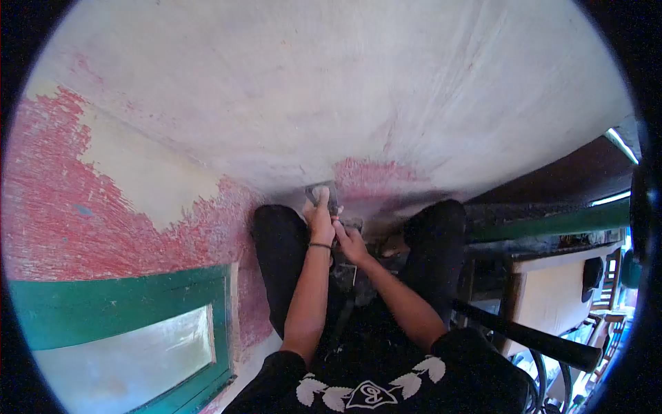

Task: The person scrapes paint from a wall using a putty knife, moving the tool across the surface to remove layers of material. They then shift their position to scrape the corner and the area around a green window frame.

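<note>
My left hand (320, 219), with a dark band on its wrist, is closed on a flat grey scraper (332, 187) against the wall. One finger lies stretched along its blade. Just below and to the right, my right hand (353, 245) is closed at what seems to be the scraper's handle end, largely hidden by the hands. The wall (331, 90) is mostly bare and whitish, and a patch of red paint (369, 176) stands just right of the blade.
Rough red paint (62, 207) covers the wall at left, above a green window frame (124, 300). My knees flank the hands. At right are a green rail (552, 224), a dark armrest (531, 334), a pale tabletop (558, 293) and wooden chairs (610, 324).
</note>
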The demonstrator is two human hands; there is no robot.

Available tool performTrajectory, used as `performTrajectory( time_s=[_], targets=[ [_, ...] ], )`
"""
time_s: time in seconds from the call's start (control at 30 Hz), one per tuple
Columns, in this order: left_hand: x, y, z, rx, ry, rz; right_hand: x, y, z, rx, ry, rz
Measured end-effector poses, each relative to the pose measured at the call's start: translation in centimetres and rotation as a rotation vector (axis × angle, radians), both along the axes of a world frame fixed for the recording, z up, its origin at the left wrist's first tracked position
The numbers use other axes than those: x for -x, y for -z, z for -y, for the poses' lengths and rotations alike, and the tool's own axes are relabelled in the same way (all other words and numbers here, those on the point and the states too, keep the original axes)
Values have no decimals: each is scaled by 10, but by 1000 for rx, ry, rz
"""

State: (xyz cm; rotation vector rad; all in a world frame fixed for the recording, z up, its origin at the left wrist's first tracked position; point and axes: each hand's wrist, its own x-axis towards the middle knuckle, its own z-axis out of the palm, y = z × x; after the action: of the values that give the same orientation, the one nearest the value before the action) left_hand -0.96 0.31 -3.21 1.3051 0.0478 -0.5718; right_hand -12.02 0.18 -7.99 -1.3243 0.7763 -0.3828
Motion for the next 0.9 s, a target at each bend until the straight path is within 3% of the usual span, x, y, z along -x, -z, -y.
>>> performTrajectory(
  time_s=[0.1,0.13,0.27,0.37,0.47,0.57,0.6,0.7,0.8,0.9],
  targets=[
    [-7,-18,1,54,52,33,-2,-4,9,60,-36,14],
    [-8,-18,0,94,73,26,1,-9,14,9,-114,-108],
    [0,14,1,57,1,-68,10,-7,10,11,-114,-136],
    [-1,0,-4,3,39,-42,9,-22,2,-174,-109,-113],
    [-1,2,-4,39,16,-69,4,15,-1,-164,-122,-115],
    [-2,2,-3,31,25,-21,-1,14,2,51,-43,0],
    [-2,-6,-1,98,11,45,-2,0,6,8,-50,-48],
    [-13,-29,-1,159,100,7,-9,-36,12,11,7,151],
    [-3,-3,2,73,29,-28,-4,8,10,-110,-99,-10],
    [4,4,2,7,-8,-38,4,12,12,67,-146,-232]
  ],
)
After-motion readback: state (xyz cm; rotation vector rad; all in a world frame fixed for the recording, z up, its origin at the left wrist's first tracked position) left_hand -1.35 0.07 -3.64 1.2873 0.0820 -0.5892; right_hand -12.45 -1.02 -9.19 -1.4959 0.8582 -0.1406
